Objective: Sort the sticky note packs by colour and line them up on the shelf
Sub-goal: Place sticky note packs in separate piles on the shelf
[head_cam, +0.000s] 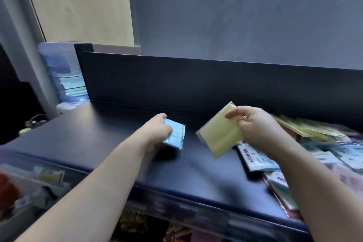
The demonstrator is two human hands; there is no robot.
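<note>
A grey wall [245,15] rises behind the dark shelf [196,173], and the shelf's upright back panel [196,88] runs along its far edge. At the shelf's right end lies a loose pile of sticky note packs [334,155], yellow, blue and pinkish ones overlapping. The picture's edge cuts the pile off, the right forearm crosses in front of it, and most labels are too blurred to read. Past the shelf's left end stands a large clear water bottle [62,72], half hidden by the back panel's corner. Below the shelf's front left edge is smeared clutter [39,179] that cannot be made out. Over the middle of the shelf, the right grip [255,125] pinches a yellow pack [218,135] by its right edge, raised and tilted in its clear wrapper. Just left of it, low on the shelf and nearer the back panel, the left grip [157,131] is curled round a blue pack [175,135]. Whether that pack touches the shelf cannot be told.
</note>
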